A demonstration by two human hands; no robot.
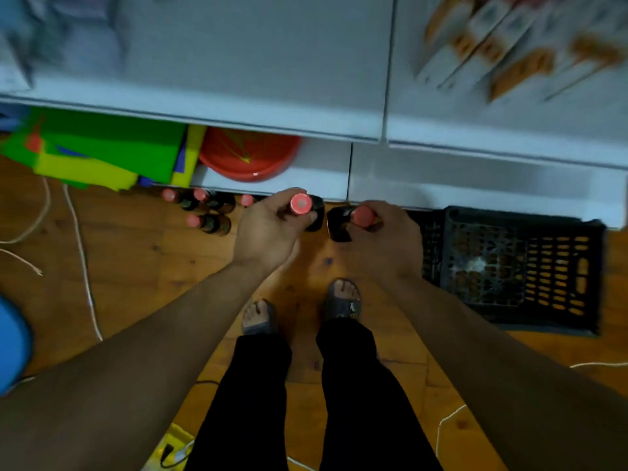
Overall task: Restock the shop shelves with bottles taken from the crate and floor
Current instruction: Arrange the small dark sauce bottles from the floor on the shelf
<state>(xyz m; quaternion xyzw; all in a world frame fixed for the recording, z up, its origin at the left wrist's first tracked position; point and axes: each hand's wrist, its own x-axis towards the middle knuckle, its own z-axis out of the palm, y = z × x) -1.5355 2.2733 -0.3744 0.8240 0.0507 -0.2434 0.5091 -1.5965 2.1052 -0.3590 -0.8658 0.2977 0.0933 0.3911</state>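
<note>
The left hand is curled round the neck of the first bottle, thumb on one side and fingers wrapped on the other, gripping it just under the red cap. That bottle stands close to upright: its cap faces straight up at the camera and its dark body drops away below the fingers, so its long axis runs up and down. The right hand is clenched on the second bottle, also high up by the red cap. This one is tilted, with the cap leaning toward the right hand's palm and the dark base swung out to the left, near the first bottle but apart from it. Both bottles hang in the air in front of the edge of the lower shelf, above the wooden floor and the person's sandalled feet. To the left, four floor bottles with red caps stand against the shelf base. The black crate sits on the floor to the right, tight against the shelving; what it holds is too blurred to tell.
</note>
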